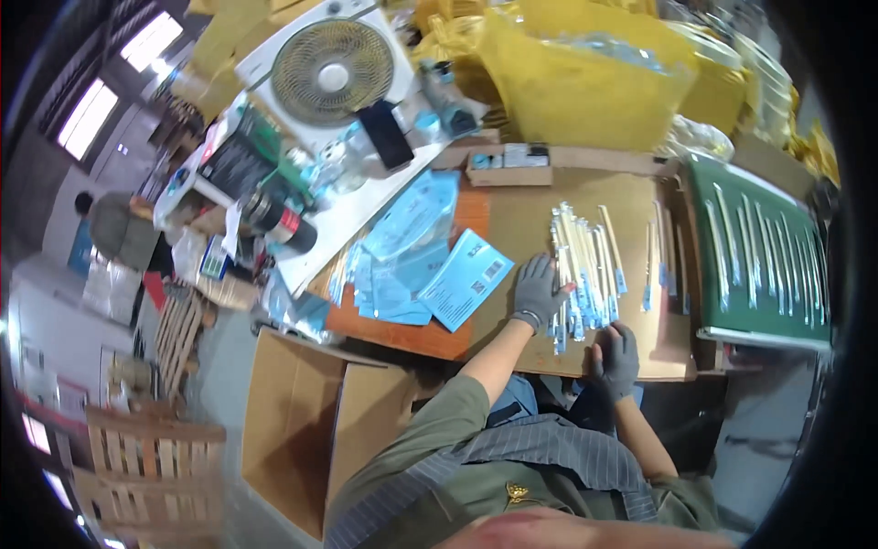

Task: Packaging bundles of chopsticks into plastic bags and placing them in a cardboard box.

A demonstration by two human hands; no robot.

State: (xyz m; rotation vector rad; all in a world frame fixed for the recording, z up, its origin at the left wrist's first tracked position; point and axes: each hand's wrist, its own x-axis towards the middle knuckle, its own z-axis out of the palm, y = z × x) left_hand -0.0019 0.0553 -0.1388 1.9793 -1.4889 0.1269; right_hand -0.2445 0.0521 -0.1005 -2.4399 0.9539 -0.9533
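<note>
A loose pile of thin pale sticks in clear wrappers with blue ends lies on a flat cardboard sheet on the table. My left hand, in a grey glove, rests against the pile's left side, fingers stretched and thumb pointing at the sticks. At the lower right end of the pile, by the near edge of the cardboard, is my gloved right hand, its fingers apart and slightly bent. Neither hand visibly grips a stick. A few more wrapped sticks lie to the right of the pile.
Right of the cardboard, a green board carries a row of wrapped sticks. Blue printed packets lie left of my hands. Behind are a small open box and yellow bags. A fan, a phone and an open carton are left.
</note>
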